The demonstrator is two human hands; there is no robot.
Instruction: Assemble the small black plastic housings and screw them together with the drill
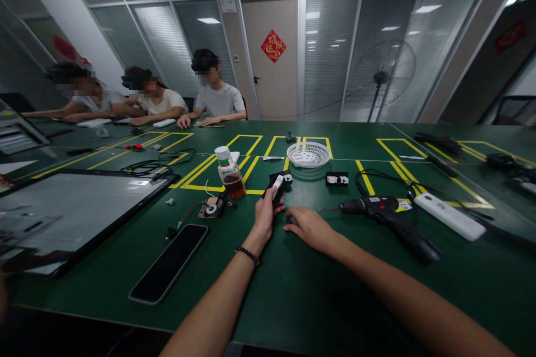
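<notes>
Black-and-white piece (277,184) in left hand (265,212)

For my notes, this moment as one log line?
left hand: holds black-and-white part | right hand: at small dark item | nearby: drill, basket

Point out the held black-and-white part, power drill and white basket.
Held black-and-white part (278,182), head view: white upper section.
Power drill (390,215), head view: where handle meets body.
White basket (309,156), head view: bare inner base.
</notes>
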